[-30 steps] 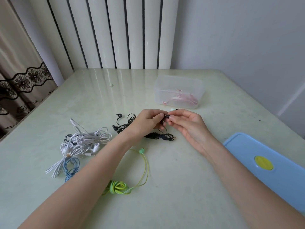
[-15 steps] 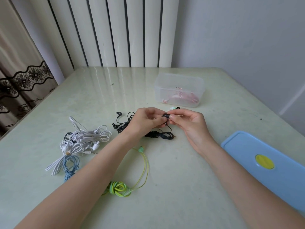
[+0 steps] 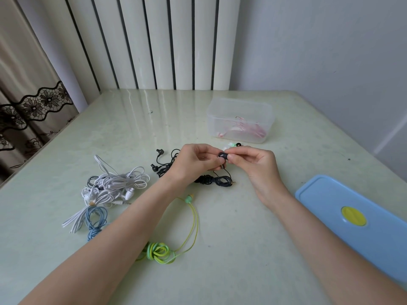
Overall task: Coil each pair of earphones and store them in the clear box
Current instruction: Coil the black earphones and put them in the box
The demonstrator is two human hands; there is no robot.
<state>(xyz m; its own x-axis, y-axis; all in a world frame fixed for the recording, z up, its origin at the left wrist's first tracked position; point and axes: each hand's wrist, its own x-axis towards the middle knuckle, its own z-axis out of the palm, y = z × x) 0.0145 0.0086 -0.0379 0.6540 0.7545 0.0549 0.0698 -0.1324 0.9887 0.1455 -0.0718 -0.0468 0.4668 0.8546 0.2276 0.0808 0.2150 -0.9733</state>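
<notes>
The left hand and right hand met fingertip to fingertip, both pinching a small round black earbud; its thin black cord lay bundled on the glossy table beneath; beyond, the clear box held coiled pink earphones; its smooth blue lid lay right.

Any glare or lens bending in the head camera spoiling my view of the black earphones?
Head view: glare streaks the far table, away from the black earphones pinched between left hand and right hand; lighting soft, shadows faint; wide-angle bending toward the edges; clear box slightly hazy.
</notes>
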